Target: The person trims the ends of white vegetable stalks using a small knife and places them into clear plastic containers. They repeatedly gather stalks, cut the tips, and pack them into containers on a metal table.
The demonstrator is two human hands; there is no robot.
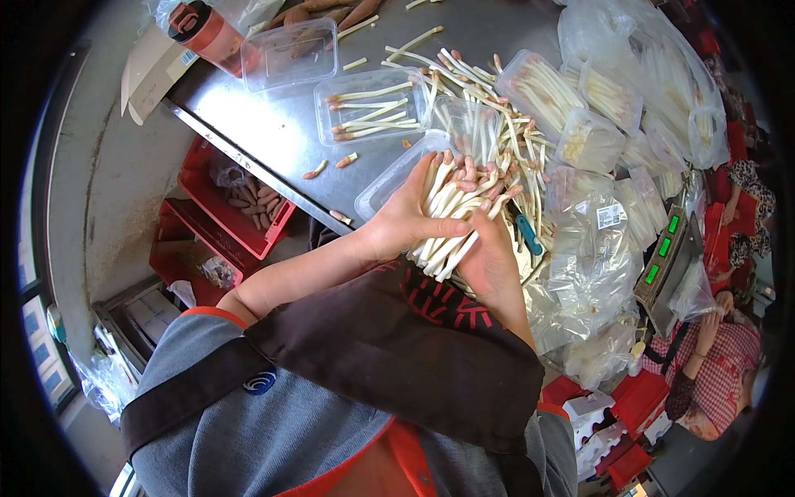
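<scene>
Between my left hand [404, 214] and my right hand [494, 264] is a thick bunch of pale vegetable shoots [448, 208], their pinkish tips pointing away from me. My left thumb lies across the stalks, while my right hand holds the bunch from the right side. Just beyond my left hand sits a clear plastic tub [380, 191], partly hidden. A second clear tub [322, 118] farther off holds several shoots laid lengthwise. Loose shoots [528, 152] are heaped to the right of the bunch. A teal-handled tool [528, 235] lies beside my right hand.
Filled tubs [540, 87] and plastic bags [590, 261] crowd the right side. A scale with a green display [663, 267] stands there, with another person [708, 366] beyond. A bottle [208, 37] is at the far left of the metal table [248, 124]. Red crates [236, 205] sit below its edge.
</scene>
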